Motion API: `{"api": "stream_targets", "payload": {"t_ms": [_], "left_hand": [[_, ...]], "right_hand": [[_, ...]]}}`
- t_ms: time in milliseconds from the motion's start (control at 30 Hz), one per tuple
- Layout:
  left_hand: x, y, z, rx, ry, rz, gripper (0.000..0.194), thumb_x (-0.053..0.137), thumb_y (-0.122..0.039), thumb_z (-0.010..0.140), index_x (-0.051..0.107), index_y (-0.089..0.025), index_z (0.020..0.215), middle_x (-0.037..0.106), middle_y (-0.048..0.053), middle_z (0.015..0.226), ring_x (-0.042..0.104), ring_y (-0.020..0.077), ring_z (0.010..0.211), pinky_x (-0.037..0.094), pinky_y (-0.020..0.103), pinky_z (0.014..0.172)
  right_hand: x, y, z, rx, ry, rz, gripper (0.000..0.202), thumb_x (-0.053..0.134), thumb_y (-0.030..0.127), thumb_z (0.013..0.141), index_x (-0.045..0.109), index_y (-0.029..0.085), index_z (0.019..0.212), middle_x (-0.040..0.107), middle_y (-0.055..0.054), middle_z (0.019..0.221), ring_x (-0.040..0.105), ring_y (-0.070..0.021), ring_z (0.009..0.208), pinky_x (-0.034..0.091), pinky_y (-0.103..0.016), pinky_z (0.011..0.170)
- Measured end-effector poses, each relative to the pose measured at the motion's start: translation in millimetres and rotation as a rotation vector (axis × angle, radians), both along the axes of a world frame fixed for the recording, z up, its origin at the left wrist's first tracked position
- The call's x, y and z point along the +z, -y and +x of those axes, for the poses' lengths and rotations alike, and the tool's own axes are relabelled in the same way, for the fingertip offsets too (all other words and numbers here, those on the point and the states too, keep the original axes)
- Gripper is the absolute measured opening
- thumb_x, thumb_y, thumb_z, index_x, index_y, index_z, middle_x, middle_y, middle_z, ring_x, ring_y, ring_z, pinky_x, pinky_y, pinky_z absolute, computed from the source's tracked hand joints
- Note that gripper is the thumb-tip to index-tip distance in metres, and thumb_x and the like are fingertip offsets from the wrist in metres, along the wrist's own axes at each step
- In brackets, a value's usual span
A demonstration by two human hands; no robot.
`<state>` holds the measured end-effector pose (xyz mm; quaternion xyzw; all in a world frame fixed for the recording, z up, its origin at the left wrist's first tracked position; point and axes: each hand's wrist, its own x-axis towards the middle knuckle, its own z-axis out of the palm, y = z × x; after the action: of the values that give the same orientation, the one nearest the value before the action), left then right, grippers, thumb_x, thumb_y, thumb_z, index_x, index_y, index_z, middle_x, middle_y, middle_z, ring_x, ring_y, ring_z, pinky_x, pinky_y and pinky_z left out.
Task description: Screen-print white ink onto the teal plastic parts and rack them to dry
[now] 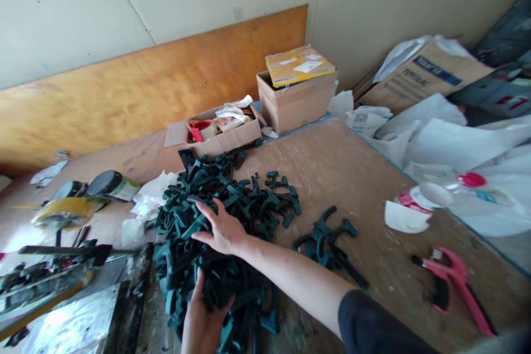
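Observation:
A large heap of dark green plastic parts (178, 221), curved and T-shaped, lies on the table in front of me. My right hand (226, 229) reaches across the heap from the right, palm down, its fingers spread over the parts. A curved part's end shows near its fingertips; no part is clearly gripped. Low at the front of the heap is my left hand (203, 321), thumb and fingers apart against the parts. Some of its fingers are hidden. Apart from the heap, to the right, sits a small group of the same green parts (326, 240).
Behind the heap stand an open carton (232, 141) with tape rolls and a taller cardboard box (290, 102). Pink-handled pliers (454, 282) and a torn paper cup (431, 197) lie right. At left are jars (112, 185), yellow tape (64, 213) and a metal fixture (99, 254).

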<state>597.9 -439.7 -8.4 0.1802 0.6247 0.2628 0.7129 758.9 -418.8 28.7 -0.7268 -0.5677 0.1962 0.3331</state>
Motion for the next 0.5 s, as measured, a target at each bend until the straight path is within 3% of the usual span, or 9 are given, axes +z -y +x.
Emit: {"api": "stream_targets", "payload": {"t_ms": [100,267,367,433,500], "left_hand": [[13.4,3.0,2.8,-0.043,-0.021,0.007,0.042,0.063,-0.029,0.084,0.058,-0.025,0.125,0.068,0.009,0.113,0.066,0.0275,0.1,0.052,0.056,0.084],[35.5,8.9,-6.6,-0.04,0.032,0.0,0.029,0.054,-0.029,0.089,0.061,-0.021,0.116,0.07,0.008,0.098,0.068,0.0222,0.087,0.05,0.058,0.088],[45.5,16.0,-19.3,0.064,0.002,0.05,0.025,0.049,-0.024,0.09,0.063,-0.021,0.11,0.069,0.007,0.1,0.066,0.022,0.096,0.043,0.061,0.097],[47.8,25.3,-28.7,0.122,-0.066,0.118,0.027,0.048,-0.023,0.088,0.062,-0.024,0.112,0.066,0.007,0.112,0.06,0.0241,0.113,0.038,0.059,0.104],[45.2,39.6,-36.6,0.077,-0.156,0.253,0.033,0.05,-0.027,0.086,0.059,-0.025,0.118,0.06,0.008,0.127,0.048,0.0273,0.129,0.034,0.056,0.109]], "right_hand": [[-0.7,-0.8,15.9,-0.048,0.052,-0.046,0.079,0.045,0.066,0.086,0.009,0.037,0.15,0.034,-0.019,0.146,0.05,-0.0371,0.12,0.047,-0.053,0.089],[17.0,26.9,38.4,0.04,0.083,-0.252,0.073,0.058,0.054,0.083,0.029,0.033,0.147,0.028,-0.018,0.151,0.052,-0.0367,0.119,0.047,-0.052,0.09],[21.8,68.0,71.0,0.081,0.086,-0.215,0.057,0.056,0.05,0.086,0.044,0.033,0.139,0.034,-0.01,0.15,0.05,-0.0313,0.124,0.043,-0.048,0.099],[16.7,105.1,104.8,0.007,0.106,-0.17,0.05,0.054,0.042,0.089,0.048,0.03,0.137,0.038,-0.008,0.148,0.046,-0.0275,0.128,0.039,-0.044,0.104],[4.2,147.7,143.3,-0.114,0.155,-0.195,0.046,0.052,0.03,0.089,0.051,0.026,0.135,0.043,-0.008,0.145,0.044,-0.0254,0.129,0.036,-0.042,0.107]]}}
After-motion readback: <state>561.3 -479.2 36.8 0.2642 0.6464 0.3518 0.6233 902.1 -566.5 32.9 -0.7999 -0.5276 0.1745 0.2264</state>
